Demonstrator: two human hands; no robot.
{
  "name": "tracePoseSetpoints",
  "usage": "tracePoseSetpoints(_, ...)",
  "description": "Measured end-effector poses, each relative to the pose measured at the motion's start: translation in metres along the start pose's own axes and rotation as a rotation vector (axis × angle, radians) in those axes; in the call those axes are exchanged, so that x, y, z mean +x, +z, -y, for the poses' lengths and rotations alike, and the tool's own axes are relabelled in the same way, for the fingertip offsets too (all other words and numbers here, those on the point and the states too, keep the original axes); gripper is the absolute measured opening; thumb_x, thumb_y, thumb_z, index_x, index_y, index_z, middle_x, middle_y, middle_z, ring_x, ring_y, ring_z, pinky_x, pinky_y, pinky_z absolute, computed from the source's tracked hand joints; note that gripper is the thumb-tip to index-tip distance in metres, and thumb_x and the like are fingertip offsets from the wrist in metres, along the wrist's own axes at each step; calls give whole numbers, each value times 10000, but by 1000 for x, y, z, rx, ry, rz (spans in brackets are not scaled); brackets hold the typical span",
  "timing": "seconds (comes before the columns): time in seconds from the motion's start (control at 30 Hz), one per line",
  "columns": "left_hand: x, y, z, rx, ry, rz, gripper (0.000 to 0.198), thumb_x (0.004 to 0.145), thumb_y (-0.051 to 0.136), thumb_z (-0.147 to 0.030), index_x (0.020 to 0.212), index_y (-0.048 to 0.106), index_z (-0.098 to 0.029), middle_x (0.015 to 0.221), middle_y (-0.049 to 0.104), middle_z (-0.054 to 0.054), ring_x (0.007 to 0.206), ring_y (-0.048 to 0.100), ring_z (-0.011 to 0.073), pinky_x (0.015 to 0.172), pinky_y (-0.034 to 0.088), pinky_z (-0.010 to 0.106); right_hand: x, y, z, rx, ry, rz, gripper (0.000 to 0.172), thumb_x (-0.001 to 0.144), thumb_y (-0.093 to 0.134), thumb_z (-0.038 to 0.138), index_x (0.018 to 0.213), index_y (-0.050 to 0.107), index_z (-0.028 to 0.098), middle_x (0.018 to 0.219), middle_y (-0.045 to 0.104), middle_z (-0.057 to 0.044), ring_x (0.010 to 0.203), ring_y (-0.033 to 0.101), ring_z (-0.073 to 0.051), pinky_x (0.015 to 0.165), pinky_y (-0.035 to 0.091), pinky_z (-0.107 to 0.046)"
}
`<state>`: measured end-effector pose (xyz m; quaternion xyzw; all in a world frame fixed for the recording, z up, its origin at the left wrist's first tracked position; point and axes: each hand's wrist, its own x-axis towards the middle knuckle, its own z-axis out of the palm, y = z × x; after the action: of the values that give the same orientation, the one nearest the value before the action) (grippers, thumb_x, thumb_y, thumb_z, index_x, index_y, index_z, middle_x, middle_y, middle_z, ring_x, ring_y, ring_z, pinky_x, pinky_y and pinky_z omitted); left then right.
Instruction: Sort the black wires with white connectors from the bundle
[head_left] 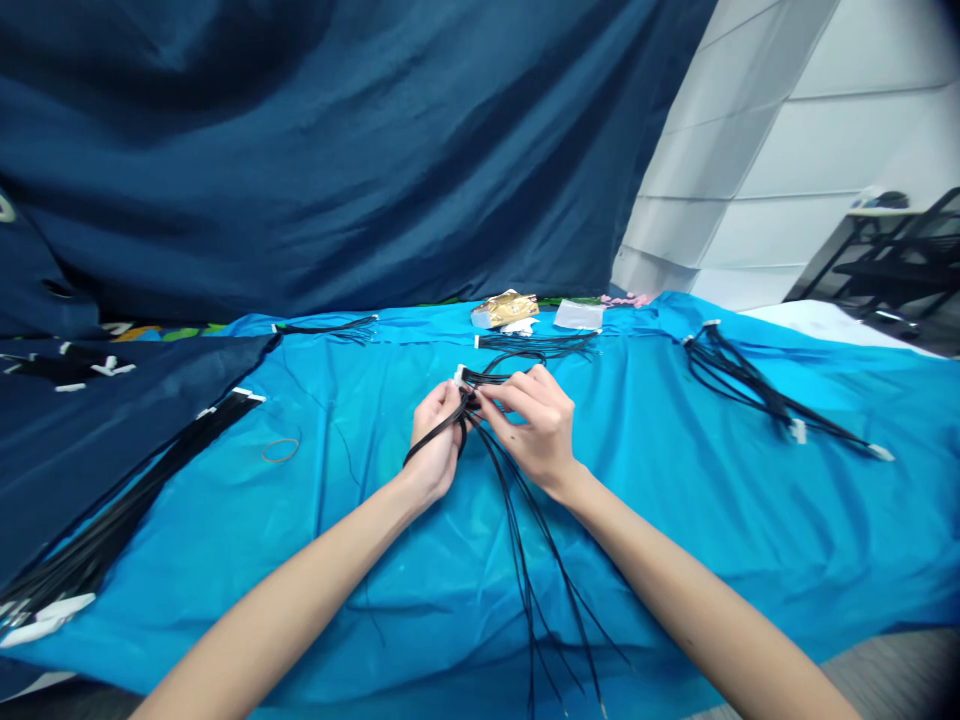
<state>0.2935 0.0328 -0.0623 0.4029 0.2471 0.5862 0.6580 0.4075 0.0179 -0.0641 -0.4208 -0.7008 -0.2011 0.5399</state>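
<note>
Over our blue-draped counter (pixel 675 520), our left hand (pixel 435 445) clamps a bundle of thin black wires (pixel 516 520) together while our right hand (pixel 538 425) pinches strands straight.

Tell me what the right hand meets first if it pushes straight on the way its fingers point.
The right hand points left, its fingers already pinching the black wire bundle; just past it they would likely meet the left hand.

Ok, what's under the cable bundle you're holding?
Only the bright blue cloth shows beneath the black cable bundle held by the left hand and right hand. Whatever lies under the cloth is covered.
</note>
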Motion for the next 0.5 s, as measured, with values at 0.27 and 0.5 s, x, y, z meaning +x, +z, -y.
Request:
tracePoseSetpoints(0.27,-1,1,2,80,28,60,262,702,660,-373,763,576,-133,728,586,10,656,511,99,588,392,185,1,-2,1,41,37,-12,114,820,549,214,730,617,196,965,630,-31,777,528,-132,645,426,-257)
tracePoseSetpoints(0.5,-1,-2,5,86,-5,61,257,699,667,-366,738,581,-127,646,544,-8,597,475,81,544,367,171,-2,0,-2,57,8,21,102,822,544,189,744,610,197,1001,656,-5,760,527,-134,701,441,-285)
